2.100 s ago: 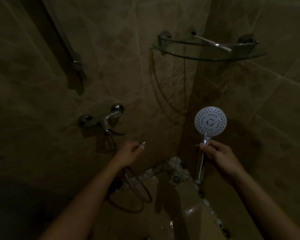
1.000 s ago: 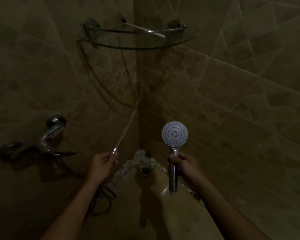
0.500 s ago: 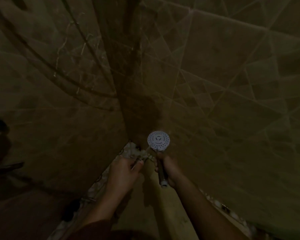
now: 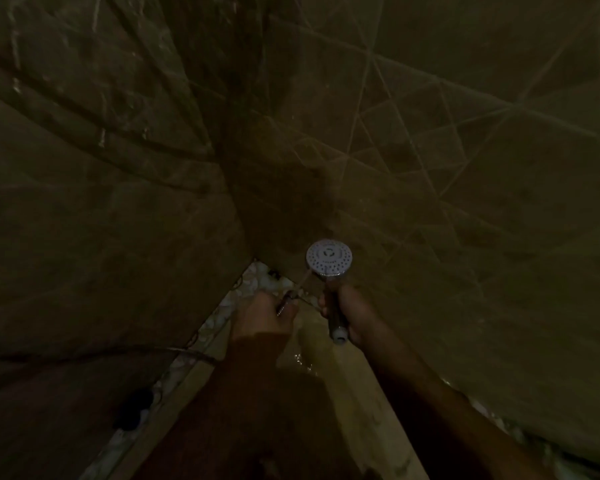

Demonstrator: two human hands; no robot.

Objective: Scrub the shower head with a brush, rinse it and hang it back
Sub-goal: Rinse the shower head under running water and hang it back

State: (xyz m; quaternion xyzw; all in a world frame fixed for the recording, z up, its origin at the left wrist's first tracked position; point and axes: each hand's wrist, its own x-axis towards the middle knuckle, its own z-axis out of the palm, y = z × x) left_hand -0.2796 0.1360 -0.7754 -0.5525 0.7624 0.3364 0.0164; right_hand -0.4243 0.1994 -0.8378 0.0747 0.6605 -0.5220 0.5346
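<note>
Holding the shower head (image 4: pixel 329 258) upright by its chrome handle, our right hand (image 4: pixel 352 315) keeps the white perforated face turned toward us, in the centre of the view and low in the corner where two tiled walls (image 4: pixel 465 202) meet. We wrap the fingers (image 4: pixel 324 308) of this hand fully around the handle; its open lower end (image 4: pixel 339 336) juts out below the fist. Just to the left, and a little nearer to us, our left hand (image 4: pixel 262 318) is closed around a thin metallic object (image 4: pixel 286 303) that points toward the shower head; its thumb and fingers pinch narrowly on it. We cannot tell in this dim light whether the object is the brush or a hose end. A faint pale streak runs from its tip up to the lower rim of the head. The two hands are near each other but apart. Below them lies the wet, yellowish floor (image 4: pixel 347 393), bordered along the left wall by a pebble-patterned strip (image 4: pixel 219 317). A dark cord or hose (image 4: pixel 136 351) runs along the left wall near the floor.
</note>
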